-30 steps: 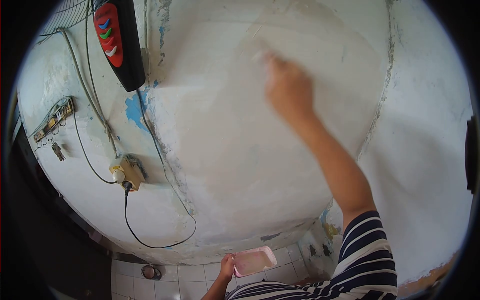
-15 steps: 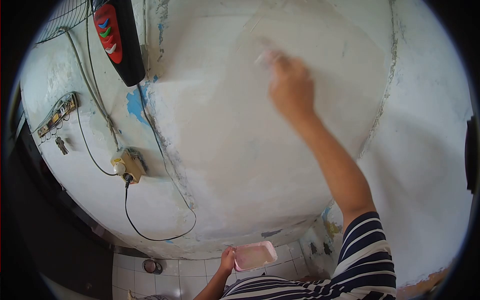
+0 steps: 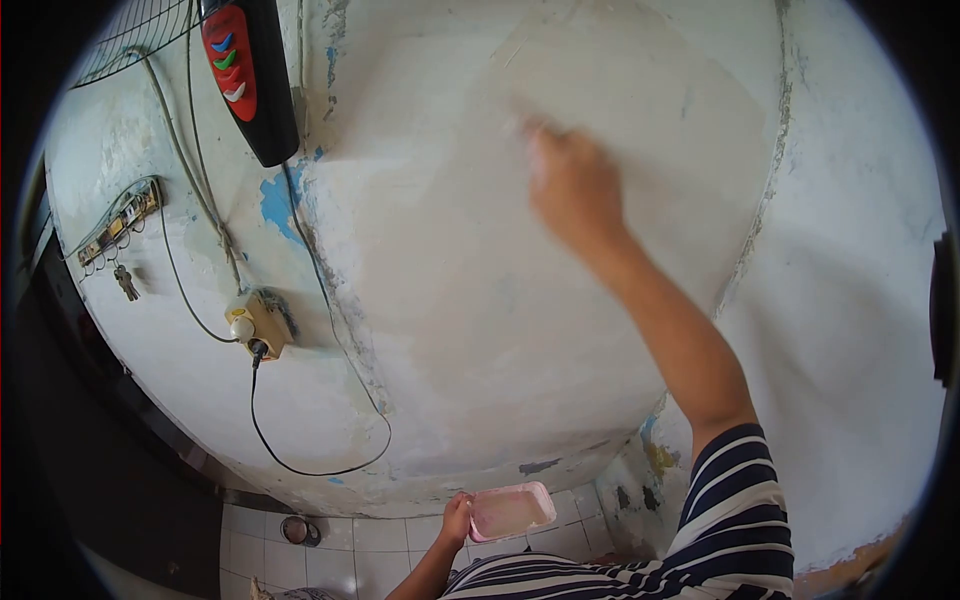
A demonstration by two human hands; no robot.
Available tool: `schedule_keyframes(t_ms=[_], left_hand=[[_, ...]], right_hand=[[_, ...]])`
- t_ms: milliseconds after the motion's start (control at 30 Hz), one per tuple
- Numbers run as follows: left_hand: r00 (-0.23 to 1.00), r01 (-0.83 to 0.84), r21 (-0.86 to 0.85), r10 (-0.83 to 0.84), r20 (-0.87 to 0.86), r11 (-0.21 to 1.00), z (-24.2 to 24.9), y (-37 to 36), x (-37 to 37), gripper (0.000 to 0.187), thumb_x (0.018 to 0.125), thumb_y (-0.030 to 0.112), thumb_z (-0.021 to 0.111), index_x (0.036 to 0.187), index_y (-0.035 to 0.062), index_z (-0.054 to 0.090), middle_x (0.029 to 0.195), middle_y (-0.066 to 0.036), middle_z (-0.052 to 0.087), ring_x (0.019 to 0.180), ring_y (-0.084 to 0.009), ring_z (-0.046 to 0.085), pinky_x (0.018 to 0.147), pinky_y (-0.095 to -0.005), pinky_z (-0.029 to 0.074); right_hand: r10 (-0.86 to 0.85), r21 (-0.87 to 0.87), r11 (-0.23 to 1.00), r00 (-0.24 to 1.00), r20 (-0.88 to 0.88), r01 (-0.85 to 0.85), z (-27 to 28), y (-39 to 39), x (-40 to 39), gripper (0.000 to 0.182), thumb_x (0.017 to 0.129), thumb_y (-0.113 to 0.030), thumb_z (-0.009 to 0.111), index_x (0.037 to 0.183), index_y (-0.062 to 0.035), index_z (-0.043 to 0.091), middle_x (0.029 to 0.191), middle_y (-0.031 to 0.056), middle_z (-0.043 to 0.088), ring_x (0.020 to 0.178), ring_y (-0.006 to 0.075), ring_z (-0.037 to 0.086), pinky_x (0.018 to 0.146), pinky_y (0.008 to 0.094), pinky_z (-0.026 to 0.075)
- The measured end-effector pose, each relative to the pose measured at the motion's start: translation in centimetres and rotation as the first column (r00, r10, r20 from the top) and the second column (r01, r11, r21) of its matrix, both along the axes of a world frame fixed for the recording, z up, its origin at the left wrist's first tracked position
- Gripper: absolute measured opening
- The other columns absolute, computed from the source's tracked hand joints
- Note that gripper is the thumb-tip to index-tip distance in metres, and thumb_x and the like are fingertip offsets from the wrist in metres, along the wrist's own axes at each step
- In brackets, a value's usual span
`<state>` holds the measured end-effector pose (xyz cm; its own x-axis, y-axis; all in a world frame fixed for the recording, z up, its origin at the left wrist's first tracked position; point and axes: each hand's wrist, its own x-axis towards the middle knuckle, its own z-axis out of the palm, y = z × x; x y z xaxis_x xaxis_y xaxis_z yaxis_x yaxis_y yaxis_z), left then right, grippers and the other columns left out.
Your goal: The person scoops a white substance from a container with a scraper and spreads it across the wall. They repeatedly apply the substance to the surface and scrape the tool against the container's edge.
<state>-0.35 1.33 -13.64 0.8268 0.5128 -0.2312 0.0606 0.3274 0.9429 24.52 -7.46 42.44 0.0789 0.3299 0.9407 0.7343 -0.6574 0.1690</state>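
My left hand (image 3: 457, 517) is closed on the left edge of a shallow pink tray (image 3: 545, 505), low in the view near my striped shirt. A pale, smooth layer covers the bottom of the tray. My right hand (image 3: 578, 185) is raised against the upper wall, its fingers closed and smeared by motion. Whatever it grips is hidden or too blurred to name. Around it the wall (image 3: 480, 250) carries a damp-looking greyish-beige patch, darker than the whiter surface to the left.
At left, a black-and-red device (image 3: 250, 80) hangs in front of the wall. Below it are a socket box (image 3: 262, 325) with plugs and a looping black cable (image 3: 252, 420). Keys (image 3: 126, 283) hang from a hook rack (image 3: 118, 225). Round containers (image 3: 297, 530) stand on the tiled floor (image 3: 380, 560).
My right hand has shifted slightly down and left along the wall. The tray in my left hand has barely moved. The whole view has tilted a little.
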Motion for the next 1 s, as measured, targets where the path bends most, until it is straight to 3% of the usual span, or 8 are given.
schedule_keyframes(t_ms=[100,233,333,400,433,467,600,1000], left_hand=[[1.000,-0.008,-0.012,0.008,0.013,1.000,0.3,0.1,0.4,0.025,0.097,0.028,0.057,0.082,0.0082,0.060,0.072,0.001,0.054,0.067,-0.0102,0.050,0.059,-0.0277,0.042],[0.999,-0.015,-0.026,0.016,0.034,1.000,0.1,0.3,-0.1,0.024,0.097,0.026,0.057,0.081,0.0082,0.059,0.072,0.001,0.054,0.068,-0.0099,0.050,0.062,-0.0268,0.042],[0.999,-0.040,-0.048,0.042,0.030,0.998,0.4,0.4,-0.3,0.023,0.097,0.025,0.057,0.081,0.0084,0.059,0.073,0.001,0.054,0.068,-0.0099,0.050,0.062,-0.0269,0.042],[0.997,-0.074,-0.050,0.075,0.023,0.996,1.3,0.4,-0.3,0.023,0.097,0.025,0.057,0.082,0.0084,0.058,0.074,0.001,0.055,0.069,-0.0099,0.050,0.063,-0.0269,0.043],[0.994,-0.102,-0.045,0.103,0.019,0.994,1.9,0.5,-0.4,0.022,0.098,0.024,0.057,0.083,0.0083,0.058,0.076,0.001,0.056,0.069,-0.0098,0.051,0.064,-0.0270,0.043],[0.993,-0.118,-0.042,0.119,0.011,0.992,2.5,0.6,-0.3,0.022,0.098,0.024,0.056,0.084,0.0076,0.058,0.077,0.001,0.056,0.071,-0.0100,0.051,0.064,-0.0276,0.044],[0.976,-0.217,0.010,0.216,0.024,0.976,4.4,1.8,0.1,0.022,0.100,0.027,0.050,0.095,0.0081,0.059,0.084,-0.001,0.059,0.079,-0.0117,0.054,0.070,-0.0291,0.046],[0.926,-0.353,0.039,0.343,0.158,0.935,14.5,2.3,0.4,0.026,0.103,0.030,0.050,0.095,0.0056,0.054,0.083,0.000,0.054,0.075,-0.0086,0.049,0.068,-0.0259,0.044]], right_hand=[[0.412,-0.126,0.878,0.863,-0.292,-0.461,-4.0,0.3,-5.1,0.018,0.091,-0.014,0.059,0.105,-0.0090,0.068,0.083,0.0191,0.067,0.079,0.0376,0.067,0.067,0.0496,0.053],[0.509,0.137,0.860,0.809,-0.294,-0.491,-1.6,-1.5,-4.4,0.016,0.091,-0.011,0.061,0.103,-0.0041,0.068,0.082,0.0248,0.065,0.072,0.0439,0.062,0.065,0.0473,0.050],[0.584,0.307,0.808,0.748,-0.315,-0.502,-0.5,-3.7,-3.3,0.013,0.093,-0.010,0.059,0.100,-0.0025,0.067,0.076,0.0171,0.068,0.064,0.0335,0.063,0.059,0.0418,0.047],[0.744,0.554,0.659,0.332,-0.581,-0.508,-1.3,-5.3,-3.2,0.015,0.093,-0.009,0.059,0.103,-0.0011,0.067,0.081,0.0046,0.068,0.069,0.0170,0.062,0.062,0.0350,0.046],[0.740,0.551,0.661,0.319,-0.592,-0.509,-2.4,-5.8,-3.0,0.015,0.093,-0.009,0.059,0.103,-0.0011,0.067,0.081,0.0046,0.068,0.069,0.0170,0.062,0.062,0.0350,0.046],[0.797,0.629,0.569,0.168,-0.580,-0.529,-4.3,-6.2,-2.9,0.019,0.093,-0.008,0.058,0.107,0.0005,0.066,0.089,0.0023,0.066,0.077,0.0125,0.060,0.067,0.0325,0.047],[0.837,0.830,0.343,-0.258,-0.483,-0.440,-11.2,-7.6,-4.1,0.032,0.092,-0.005,0.056,0.122,0.0045,0.060,0.108,0.0047,0.064,0.097,0.0105,0.059,0.085,0.0290,0.048],[0.869,0.969,0.234,-0.464,-0.173,0.077,-27.3,-11.4,-8.1,0.042,0.091,-0.001,0.053,0.132,0.0070,0.052,0.126,0.0116,0.062,0.116,0.0220,0.060,0.102,0.0390,0.046]])
